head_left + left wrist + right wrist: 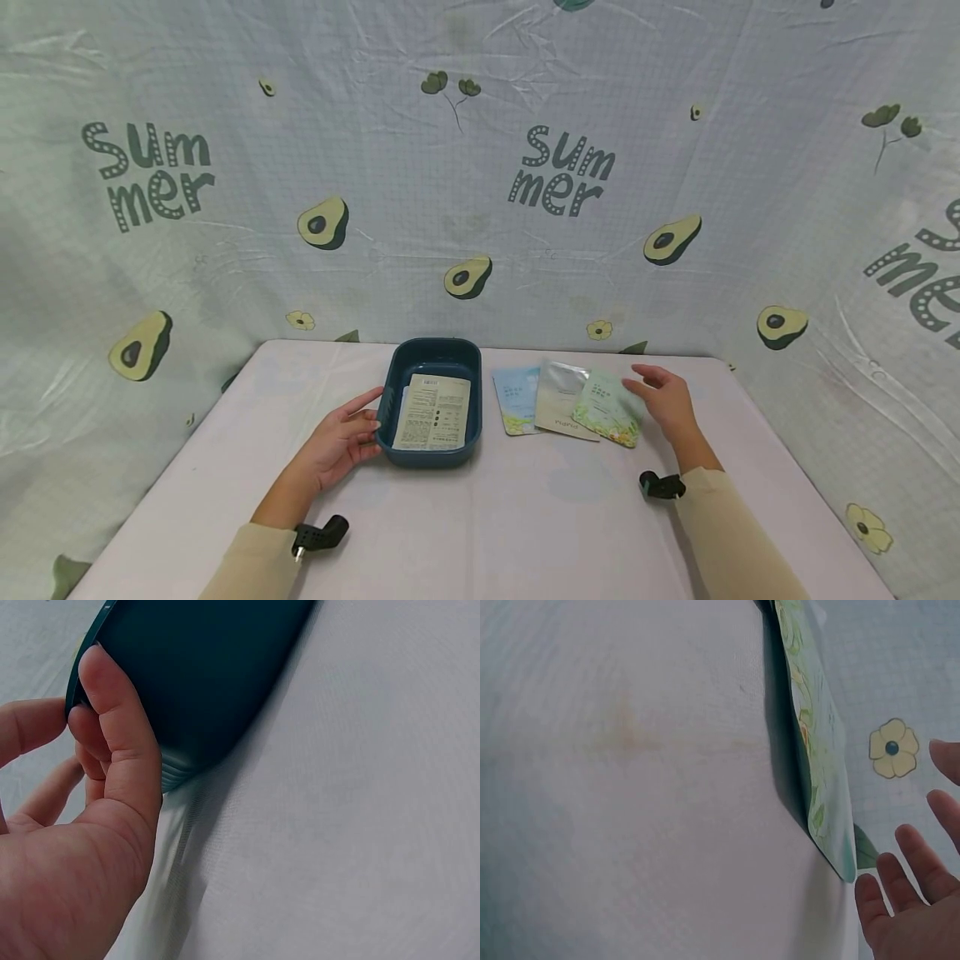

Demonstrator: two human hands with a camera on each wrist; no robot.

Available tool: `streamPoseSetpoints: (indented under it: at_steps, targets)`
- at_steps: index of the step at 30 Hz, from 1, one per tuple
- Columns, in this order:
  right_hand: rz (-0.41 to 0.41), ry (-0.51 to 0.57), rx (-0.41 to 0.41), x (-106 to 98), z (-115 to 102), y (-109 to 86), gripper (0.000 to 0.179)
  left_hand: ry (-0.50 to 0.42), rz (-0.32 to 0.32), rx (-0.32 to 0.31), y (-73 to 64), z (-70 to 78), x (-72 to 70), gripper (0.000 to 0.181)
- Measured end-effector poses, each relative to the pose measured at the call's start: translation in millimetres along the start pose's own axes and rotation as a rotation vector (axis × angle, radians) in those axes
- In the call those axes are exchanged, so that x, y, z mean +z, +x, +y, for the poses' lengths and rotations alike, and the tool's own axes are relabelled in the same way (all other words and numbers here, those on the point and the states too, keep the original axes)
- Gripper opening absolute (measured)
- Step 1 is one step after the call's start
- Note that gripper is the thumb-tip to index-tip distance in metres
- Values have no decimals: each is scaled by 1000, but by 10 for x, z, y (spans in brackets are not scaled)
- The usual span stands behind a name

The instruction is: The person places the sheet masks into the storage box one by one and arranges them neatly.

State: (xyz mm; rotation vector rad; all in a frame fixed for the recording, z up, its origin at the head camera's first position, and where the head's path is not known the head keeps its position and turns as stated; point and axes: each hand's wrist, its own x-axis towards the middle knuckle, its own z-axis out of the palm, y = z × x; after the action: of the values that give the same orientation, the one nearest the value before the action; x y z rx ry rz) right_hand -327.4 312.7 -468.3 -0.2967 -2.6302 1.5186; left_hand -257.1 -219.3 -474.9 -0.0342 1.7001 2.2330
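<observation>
At the left of a dark blue plastic basin (pixel 430 459), my left hand (pixel 341 446) touches the outer wall and rim with relaxed, slightly bent fingers. In the left wrist view, fingertips rest along the basin's rim (pixel 82 664). Inside the basin lies a beige printed packet (pixel 432 412) over another sheet, mostly hidden. My right hand (pixel 666 404) hovers with loosely spread fingers beside a green floral packet (pixel 609 408). In the right wrist view, the packet's edge (pixel 817 757) lifts from the table, and a gap separates it from the fingers (pixel 922 862).
Left of the green packet lie a silver-and-beige packet (pixel 562 400) and a light blue packet (pixel 516 398), overlapping. All stand on a white-covered table (pixel 525 517). A cloth printed with avocados (pixel 468 277) hangs behind and at the sides.
</observation>
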Motion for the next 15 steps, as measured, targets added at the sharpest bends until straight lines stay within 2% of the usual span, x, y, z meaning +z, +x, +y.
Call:
streamPoseSetpoints:
  at_steps: [15]
  targets:
    - [-63, -81, 47, -27, 1, 60, 59, -12, -1, 1, 1, -16, -4, 70]
